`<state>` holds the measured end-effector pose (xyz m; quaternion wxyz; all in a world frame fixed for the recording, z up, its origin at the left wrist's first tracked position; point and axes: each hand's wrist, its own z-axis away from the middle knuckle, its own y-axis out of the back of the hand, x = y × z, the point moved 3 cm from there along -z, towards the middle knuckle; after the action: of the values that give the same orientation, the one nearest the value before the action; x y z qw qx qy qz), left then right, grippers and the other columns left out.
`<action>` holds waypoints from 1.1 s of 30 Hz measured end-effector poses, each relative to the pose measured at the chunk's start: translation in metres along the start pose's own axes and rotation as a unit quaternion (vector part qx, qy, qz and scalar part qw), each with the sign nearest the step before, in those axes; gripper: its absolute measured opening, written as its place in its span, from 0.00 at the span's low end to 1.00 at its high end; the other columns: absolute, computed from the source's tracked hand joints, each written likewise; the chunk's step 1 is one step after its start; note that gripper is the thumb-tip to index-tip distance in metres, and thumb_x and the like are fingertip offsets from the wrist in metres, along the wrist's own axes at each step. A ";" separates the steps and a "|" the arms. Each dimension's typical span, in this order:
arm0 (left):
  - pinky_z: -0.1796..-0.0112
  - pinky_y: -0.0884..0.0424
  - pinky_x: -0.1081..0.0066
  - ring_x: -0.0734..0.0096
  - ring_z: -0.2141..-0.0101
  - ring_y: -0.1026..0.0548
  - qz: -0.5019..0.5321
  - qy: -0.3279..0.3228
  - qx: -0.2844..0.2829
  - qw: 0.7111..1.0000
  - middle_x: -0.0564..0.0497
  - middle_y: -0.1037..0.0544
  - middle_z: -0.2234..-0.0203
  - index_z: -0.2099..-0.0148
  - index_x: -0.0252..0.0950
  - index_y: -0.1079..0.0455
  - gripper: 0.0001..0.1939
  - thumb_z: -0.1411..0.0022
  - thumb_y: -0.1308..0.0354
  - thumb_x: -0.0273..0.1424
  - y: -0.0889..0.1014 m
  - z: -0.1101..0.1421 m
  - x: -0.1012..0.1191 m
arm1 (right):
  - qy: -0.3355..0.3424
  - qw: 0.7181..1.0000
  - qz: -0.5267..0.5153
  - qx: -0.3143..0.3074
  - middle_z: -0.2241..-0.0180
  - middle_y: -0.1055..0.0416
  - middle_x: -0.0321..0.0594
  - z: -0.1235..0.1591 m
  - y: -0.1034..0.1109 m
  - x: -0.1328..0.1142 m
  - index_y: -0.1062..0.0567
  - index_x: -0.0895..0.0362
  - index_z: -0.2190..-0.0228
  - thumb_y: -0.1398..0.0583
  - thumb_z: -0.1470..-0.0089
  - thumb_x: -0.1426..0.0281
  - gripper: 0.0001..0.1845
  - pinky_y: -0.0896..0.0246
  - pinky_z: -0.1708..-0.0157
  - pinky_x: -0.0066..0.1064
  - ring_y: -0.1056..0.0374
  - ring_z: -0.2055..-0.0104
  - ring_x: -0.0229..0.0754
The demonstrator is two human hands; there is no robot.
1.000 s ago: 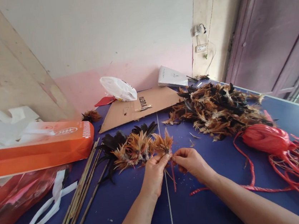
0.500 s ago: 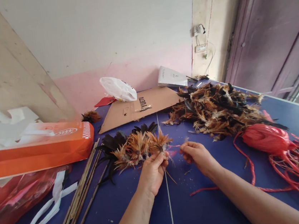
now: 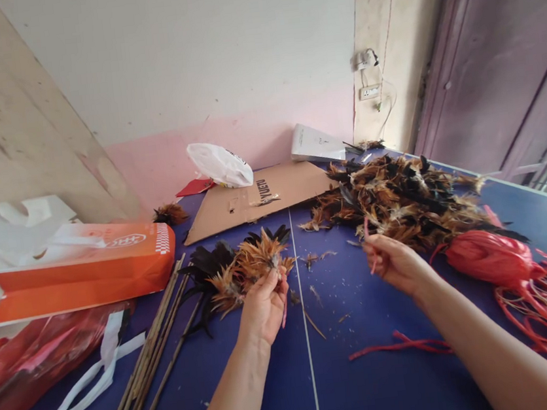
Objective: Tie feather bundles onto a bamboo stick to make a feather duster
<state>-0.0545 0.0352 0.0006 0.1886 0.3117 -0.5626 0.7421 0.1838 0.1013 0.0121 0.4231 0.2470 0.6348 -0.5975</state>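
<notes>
The brown feather bunch (image 3: pixel 263 252) stands over the table (image 3: pixel 344 394), its stem end pinched between the left hand's (image 3: pixel 264 305) thumb and fingers, its long axis running up and away, tips pointing from the grip. The fingers hide whether anything binds the stems. Well apart to the right, the right hand (image 3: pixel 393 262) clamps a red strip (image 3: pixel 366 226), roughly upright, near the loose feather pile (image 3: pixel 401 194). The left hand is nearer the black feathers (image 3: pixel 211 263) and sticks (image 3: pixel 146 361).
</notes>
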 end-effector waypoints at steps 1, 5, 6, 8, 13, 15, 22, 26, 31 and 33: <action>0.73 0.30 0.82 0.79 0.74 0.28 -0.003 -0.003 -0.003 1.000 0.46 0.25 0.74 0.73 0.27 0.27 0.06 0.48 0.44 0.17 0.000 0.000 0.001 | -0.018 0.996 0.077 -0.032 0.84 0.37 0.28 0.004 -0.006 0.006 0.35 0.58 0.78 0.38 0.58 0.69 0.09 0.50 0.89 0.17 0.45 0.87 0.26; 0.72 0.31 0.82 0.78 0.73 0.27 -0.012 -0.013 -0.031 0.999 0.46 0.25 0.74 0.73 0.27 0.26 0.03 0.50 0.41 0.20 0.000 0.000 0.000 | -0.104 0.907 0.363 -0.186 0.84 0.33 0.32 0.024 -0.033 0.040 0.33 0.58 0.78 0.42 0.58 0.69 0.06 0.51 0.88 0.20 0.40 0.86 0.30; 0.72 0.31 0.81 0.78 0.73 0.28 -0.016 -0.015 -0.038 0.999 0.47 0.25 0.74 0.72 0.28 0.26 0.02 0.51 0.40 0.20 -0.001 0.000 0.000 | -0.110 0.876 0.419 -0.211 0.84 0.33 0.32 0.029 -0.038 0.047 0.31 0.59 0.79 0.42 0.59 0.70 0.04 0.50 0.87 0.21 0.39 0.85 0.31; 0.72 0.31 0.81 0.78 0.73 0.28 -0.027 -0.018 -0.052 0.998 0.48 0.25 0.75 0.71 0.29 0.25 0.04 0.53 0.38 0.22 -0.003 0.003 -0.002 | -0.070 0.838 0.501 -0.205 0.83 0.32 0.32 0.033 -0.044 0.053 0.28 0.59 0.79 0.41 0.61 0.72 0.03 0.48 0.84 0.22 0.38 0.83 0.32; 0.72 0.33 0.80 0.79 0.75 0.30 -0.093 -0.021 -0.088 0.992 0.49 0.24 0.76 0.71 0.30 0.25 0.06 0.54 0.36 0.27 -0.011 0.013 -0.012 | -0.011 0.918 0.386 -0.087 0.83 0.33 0.32 0.037 -0.058 0.049 0.27 0.59 0.67 0.39 0.59 0.66 0.14 0.48 0.84 0.21 0.40 0.82 0.31; 0.72 0.33 0.78 0.77 0.75 0.30 -0.132 -0.027 -0.093 0.987 0.49 0.24 0.76 0.70 0.31 0.25 0.07 0.54 0.36 0.30 -0.013 0.017 -0.015 | -0.097 0.959 0.233 -0.128 0.78 0.31 0.35 0.041 -0.066 0.055 0.30 0.59 0.64 0.38 0.58 0.65 0.17 0.47 0.85 0.21 0.39 0.83 0.30; 0.61 0.35 0.70 0.66 0.65 0.27 -0.264 -0.079 -0.105 0.956 0.46 0.22 0.72 0.68 0.32 0.24 0.10 0.51 0.39 0.34 -0.014 0.022 -0.020 | -0.243 0.956 -0.004 -0.164 0.75 0.31 0.36 0.048 -0.075 0.071 0.33 0.59 0.65 0.37 0.56 0.69 0.15 0.58 0.89 0.16 0.45 0.85 0.24; 0.60 0.36 0.69 0.66 0.65 0.27 -0.275 -0.085 -0.105 0.952 0.46 0.21 0.71 0.67 0.32 0.24 0.11 0.52 0.39 0.34 -0.013 0.019 -0.021 | -0.185 0.969 0.094 -0.136 0.87 0.45 0.25 0.041 -0.066 0.067 0.35 0.58 0.76 0.37 0.58 0.62 0.14 0.66 0.89 0.19 0.57 0.88 0.24; 0.70 0.35 0.75 0.70 0.68 0.28 -0.257 -0.089 -0.055 0.961 0.46 0.22 0.70 0.67 0.34 0.24 0.12 0.53 0.38 0.35 -0.009 0.014 -0.012 | 0.000 0.939 0.345 -0.019 0.88 0.46 0.27 0.028 -0.051 0.044 0.30 0.59 0.78 0.40 0.58 0.61 0.13 0.61 0.86 0.23 0.56 0.86 0.28; 0.74 0.37 0.76 0.71 0.69 0.29 -0.258 -0.108 -0.051 0.959 0.46 0.22 0.68 0.66 0.33 0.24 0.12 0.53 0.38 0.35 -0.009 0.014 -0.007 | 0.052 0.899 0.436 0.003 0.86 0.42 0.29 0.024 -0.046 0.036 0.28 0.59 0.80 0.41 0.57 0.63 0.11 0.56 0.83 0.23 0.51 0.84 0.29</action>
<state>-0.0405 0.0253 0.0047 0.3275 0.5150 -0.5168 0.6004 0.1338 0.0638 0.0092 0.6071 0.5305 0.4831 -0.3416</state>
